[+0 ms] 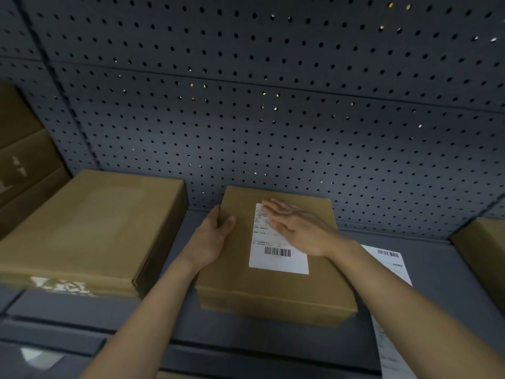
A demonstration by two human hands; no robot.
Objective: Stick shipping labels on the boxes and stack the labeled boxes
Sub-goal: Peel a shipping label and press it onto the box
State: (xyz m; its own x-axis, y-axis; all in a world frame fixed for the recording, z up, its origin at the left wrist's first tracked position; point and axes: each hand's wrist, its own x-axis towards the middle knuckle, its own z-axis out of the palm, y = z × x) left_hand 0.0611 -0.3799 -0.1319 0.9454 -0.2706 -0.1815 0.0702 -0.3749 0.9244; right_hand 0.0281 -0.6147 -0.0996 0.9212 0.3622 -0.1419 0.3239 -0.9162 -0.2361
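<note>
A brown cardboard box (273, 291) lies flat in the middle of the grey shelf. A white shipping label (276, 258) with a barcode is on its top face. My right hand (297, 228) rests flat on the upper part of the label, fingers stretched out and together, palm down. My left hand (213, 236) grips the box's left edge, thumb on top and fingers down the side. A strip of more white labels (388, 272) lies on the shelf to the right of the box, partly hidden under my right forearm.
A larger plain cardboard box (90, 228) sits to the left, with stacked boxes (24, 160) behind it at the far left. Another box (483, 253) juts in at the right edge. A grey pegboard wall (273, 105) closes the back.
</note>
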